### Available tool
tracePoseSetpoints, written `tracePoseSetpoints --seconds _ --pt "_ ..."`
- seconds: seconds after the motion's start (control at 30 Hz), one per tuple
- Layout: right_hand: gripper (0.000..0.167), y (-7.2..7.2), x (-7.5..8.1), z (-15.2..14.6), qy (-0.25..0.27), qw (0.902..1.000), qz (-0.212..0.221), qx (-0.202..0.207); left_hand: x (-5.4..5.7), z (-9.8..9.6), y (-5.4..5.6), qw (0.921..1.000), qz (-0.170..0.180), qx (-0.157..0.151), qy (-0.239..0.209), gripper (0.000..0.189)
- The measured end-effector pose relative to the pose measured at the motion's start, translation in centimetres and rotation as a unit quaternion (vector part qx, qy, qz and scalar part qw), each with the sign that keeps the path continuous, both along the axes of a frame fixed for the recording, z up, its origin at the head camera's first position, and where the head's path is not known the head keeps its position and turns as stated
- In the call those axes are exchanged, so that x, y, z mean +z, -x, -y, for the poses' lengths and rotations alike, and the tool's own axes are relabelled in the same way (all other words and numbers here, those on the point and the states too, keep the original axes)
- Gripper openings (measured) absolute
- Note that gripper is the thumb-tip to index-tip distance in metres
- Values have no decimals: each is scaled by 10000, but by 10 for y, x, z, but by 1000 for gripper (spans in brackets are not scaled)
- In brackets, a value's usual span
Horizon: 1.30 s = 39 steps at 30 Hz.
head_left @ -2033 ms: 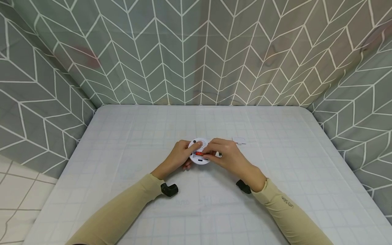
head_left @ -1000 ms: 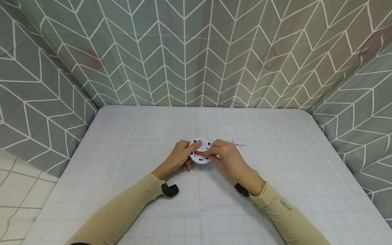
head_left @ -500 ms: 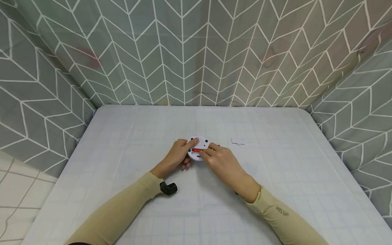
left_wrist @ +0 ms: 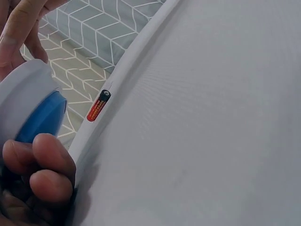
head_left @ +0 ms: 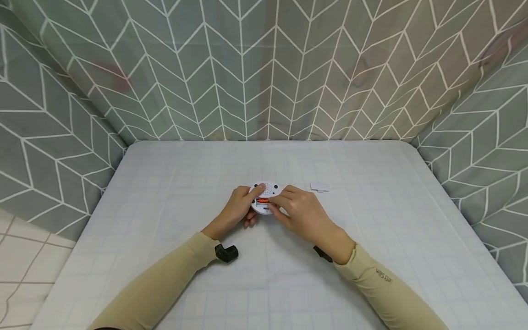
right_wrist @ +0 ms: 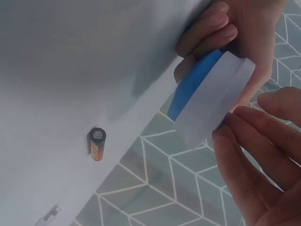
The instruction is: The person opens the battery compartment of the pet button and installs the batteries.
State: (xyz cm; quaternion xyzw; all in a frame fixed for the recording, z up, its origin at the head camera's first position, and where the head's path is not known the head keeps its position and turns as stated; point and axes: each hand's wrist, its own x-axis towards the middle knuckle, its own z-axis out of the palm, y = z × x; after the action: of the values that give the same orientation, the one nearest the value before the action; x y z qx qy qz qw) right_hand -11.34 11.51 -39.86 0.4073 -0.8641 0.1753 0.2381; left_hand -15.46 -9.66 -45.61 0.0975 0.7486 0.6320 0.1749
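My left hand point(head_left: 239, 204) holds a round white device point(head_left: 268, 189), its thumb on the face with small holes and its other fingers curled beneath. Blue shows on the device's underside point(left_wrist: 44, 117) in the left wrist view. A red battery point(head_left: 262, 200) lies in the uncovered compartment facing up. Thumb and fingertips of my right hand point(head_left: 303, 211) pinch at that battery's right end, partly hiding it. A second battery point(right_wrist: 97, 143), red with a black end, lies on the table in both wrist views; the right hand covers it in the head view.
A small white cover with a tab point(head_left: 319, 187) lies on the table beyond the right hand. The white table cloth point(head_left: 198, 169) has a faint grid. Patterned grey curtains point(head_left: 264, 68) hang behind the table and at both sides.
The right hand first pinches at the battery, then rolls over it with bent fingers, then turns back to a pinch. The left hand keeps its hold; the device shifts only slightly.
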Motion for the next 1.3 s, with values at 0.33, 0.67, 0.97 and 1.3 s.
tracePoseSetpoints --seconds 0.33,0.67,0.97,1.3 --pt "11 10 4 -12 630 9966 489 -219 0 0 2 10000 -4 -63 -7 61" --pt "24 21 0 -25 576 9848 1045 -1259 3 -2 3 9999 9 17 132 59" --pt "24 27 -8 -27 91 9714 1870 -1461 2 -1 2 10000 91 -10 39 57" --pt "23 28 -14 -27 -280 9701 2050 -1267 0 0 2 9999 91 -83 96 58"
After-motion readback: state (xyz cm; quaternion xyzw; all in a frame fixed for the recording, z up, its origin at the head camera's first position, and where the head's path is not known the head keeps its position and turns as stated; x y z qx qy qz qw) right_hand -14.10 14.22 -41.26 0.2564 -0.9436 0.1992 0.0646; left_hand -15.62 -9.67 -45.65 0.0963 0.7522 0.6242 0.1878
